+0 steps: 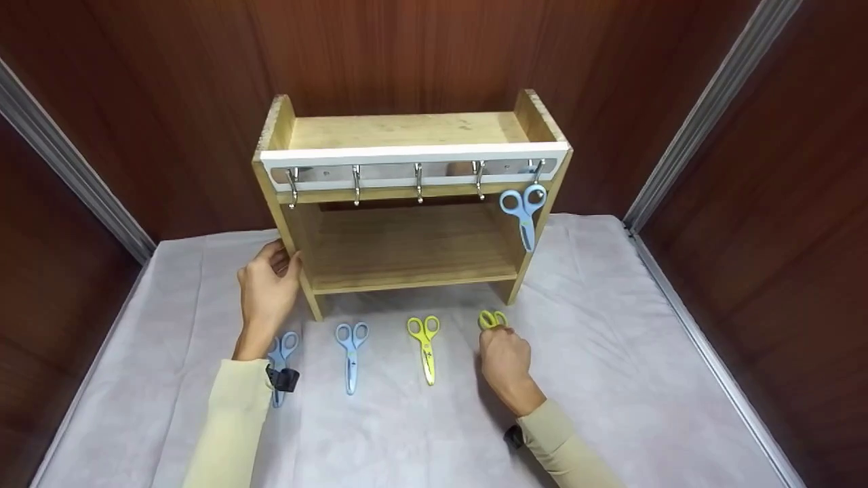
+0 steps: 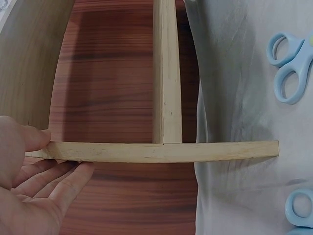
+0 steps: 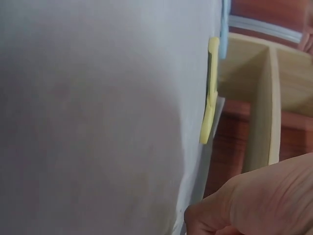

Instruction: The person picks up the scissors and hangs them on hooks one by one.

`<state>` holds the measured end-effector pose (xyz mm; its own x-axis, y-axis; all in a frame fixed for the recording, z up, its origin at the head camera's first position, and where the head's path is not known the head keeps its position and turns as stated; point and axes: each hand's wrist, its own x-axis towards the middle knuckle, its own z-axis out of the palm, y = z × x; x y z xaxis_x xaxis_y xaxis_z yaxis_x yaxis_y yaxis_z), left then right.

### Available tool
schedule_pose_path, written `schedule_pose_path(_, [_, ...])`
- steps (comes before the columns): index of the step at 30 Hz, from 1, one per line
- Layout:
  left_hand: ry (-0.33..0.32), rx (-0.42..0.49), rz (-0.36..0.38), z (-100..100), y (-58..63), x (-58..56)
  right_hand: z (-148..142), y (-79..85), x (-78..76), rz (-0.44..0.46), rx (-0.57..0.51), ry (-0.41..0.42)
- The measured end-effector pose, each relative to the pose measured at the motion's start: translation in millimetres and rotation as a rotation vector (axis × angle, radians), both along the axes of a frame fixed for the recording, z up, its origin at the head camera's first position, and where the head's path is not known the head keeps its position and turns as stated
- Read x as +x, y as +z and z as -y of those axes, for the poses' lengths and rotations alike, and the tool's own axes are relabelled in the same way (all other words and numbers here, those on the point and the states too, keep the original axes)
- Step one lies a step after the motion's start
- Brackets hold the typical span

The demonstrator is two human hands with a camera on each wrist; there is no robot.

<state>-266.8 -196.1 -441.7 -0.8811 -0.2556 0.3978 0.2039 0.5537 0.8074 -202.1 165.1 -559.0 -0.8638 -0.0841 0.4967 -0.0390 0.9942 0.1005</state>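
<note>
My left hand [image 1: 268, 288] holds the left side panel of a small wooden shelf [image 2: 161, 152], thumb on one face and fingers on the other. At the right, my right hand [image 1: 506, 360] grips a pair of yellow scissors [image 1: 493, 317]; only the handle loops show above it, the blades being hidden. Another yellow pair of scissors [image 1: 426, 347] lies to its left on the cloth. Further left lie blue scissors [image 1: 351, 356] and a second blue pair [image 1: 288, 343], partly covered by the left wrist. One more blue pair [image 1: 523, 210] hangs from the rightmost hook.
A white rail [image 1: 390, 181] with several metal hooks runs across the shelf's upper front. Grey-white cloth [image 1: 651, 379] covers the table. Brown wood-grain panels [image 1: 407, 54] with metal edge strips [image 1: 705, 88] stand behind and at both sides.
</note>
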Motion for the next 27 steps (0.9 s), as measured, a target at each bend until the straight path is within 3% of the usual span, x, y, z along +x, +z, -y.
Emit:
schedule_pose_path(11, [-0.013, 0.017, -0.008, -1.6, 2.2, -1.8, -16.3, 25.1, -4.4, 0.081, -0.203, 0.012])
schedule_pose_path(20, [-0.008, 0.015, -0.013, -1.6, 1.3, -1.2, -16.0, 48.5, 1.4, 0.074, -0.287, 0.104])
schedule_pose_path(27, [0.003, 0.015, -0.002, -0.6, -0.3, 0.0, -12.5, 71.9, 7.6, 0.062, -0.459, 0.219])
